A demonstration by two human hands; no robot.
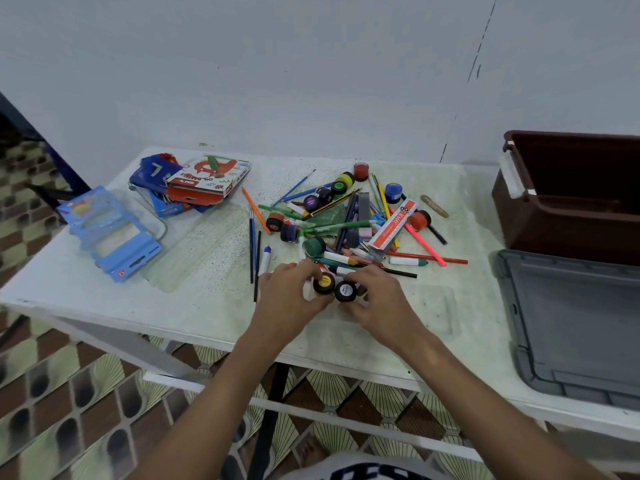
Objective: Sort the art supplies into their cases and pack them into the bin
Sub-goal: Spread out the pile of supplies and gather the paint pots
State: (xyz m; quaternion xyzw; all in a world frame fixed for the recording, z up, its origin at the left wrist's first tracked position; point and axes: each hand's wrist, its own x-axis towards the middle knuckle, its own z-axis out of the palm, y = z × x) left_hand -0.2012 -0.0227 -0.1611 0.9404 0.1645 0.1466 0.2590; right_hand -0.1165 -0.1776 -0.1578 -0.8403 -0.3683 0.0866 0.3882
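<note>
A heap of art supplies (349,220) lies mid-table: pencils, brushes, pens, crayons, erasers and small paint pots. At the heap's near edge my left hand (289,292) grips a black paint pot with a yellow label (324,282). Right beside it my right hand (377,299) grips a black paint pot with a white label (345,291). The two pots touch. A brown bin (568,216) stands open at the far right, its grey lid (575,323) lying in front of it. Empty cases sit at the left: a blue plastic pack (110,233), a clear tray (204,244) and an oil pastels box (207,180).
The white table (104,296) ends in a front edge near my forearms. A wall rises behind it. A second clear tray (429,306) lies right of my right hand. Patterned floor tiles (69,393) show below, and a dark railing (31,133) stands at the far left.
</note>
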